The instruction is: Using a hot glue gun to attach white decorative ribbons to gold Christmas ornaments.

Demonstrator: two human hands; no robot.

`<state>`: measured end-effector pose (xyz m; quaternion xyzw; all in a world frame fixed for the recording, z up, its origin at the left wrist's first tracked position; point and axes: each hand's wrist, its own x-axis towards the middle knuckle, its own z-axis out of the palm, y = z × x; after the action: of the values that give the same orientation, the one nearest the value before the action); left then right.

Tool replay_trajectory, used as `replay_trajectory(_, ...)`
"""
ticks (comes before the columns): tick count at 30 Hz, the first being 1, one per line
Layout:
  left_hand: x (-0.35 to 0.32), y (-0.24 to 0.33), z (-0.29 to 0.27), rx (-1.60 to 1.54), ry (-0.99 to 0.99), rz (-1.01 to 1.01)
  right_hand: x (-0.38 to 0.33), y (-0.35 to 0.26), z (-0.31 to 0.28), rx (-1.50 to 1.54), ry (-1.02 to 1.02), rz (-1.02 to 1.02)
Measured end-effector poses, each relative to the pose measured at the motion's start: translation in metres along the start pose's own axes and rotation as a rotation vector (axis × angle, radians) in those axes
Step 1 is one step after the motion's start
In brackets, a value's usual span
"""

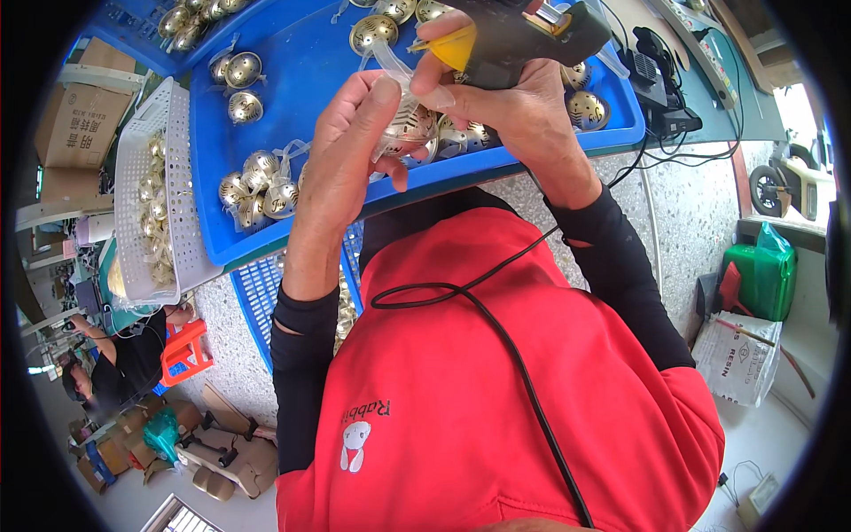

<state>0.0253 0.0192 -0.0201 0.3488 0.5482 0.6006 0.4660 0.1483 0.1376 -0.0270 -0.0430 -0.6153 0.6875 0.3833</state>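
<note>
Above the near edge of the blue tray (292, 80), my left hand (341, 129) is closed on a gold bell ornament (408, 129) with cut-out patterns. A sheer white ribbon (394, 69) stands up from its top, pinched between thumb and fingers. My right hand (536, 102) grips a black glue gun (523, 49) with a yellow nozzle collar (454, 46). Fingers of that hand also reach the ribbon beside the nozzle. The gun's tip is hard to make out. Several more gold ornaments (260, 168) with ribbons lie in the tray around both hands.
A white perforated basket (182, 191) of small gold ornaments stands left of the tray. A black cord (510, 341) loops across my red apron. Black devices and cables (660, 84) sit on the right of the table. Another person (120, 363) sits at the far left.
</note>
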Motion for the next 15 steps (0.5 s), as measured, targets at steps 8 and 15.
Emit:
replay_trajectory(8,0.001,-0.003,0.007,0.042,0.212,0.039,-0.004,-0.001,0.002,-0.008,0.026,-0.028)
replay_trajectory(15,0.003,-0.005,0.008,0.181,0.320,0.163,-0.004,0.015,0.005,-0.046,0.096,-0.196)
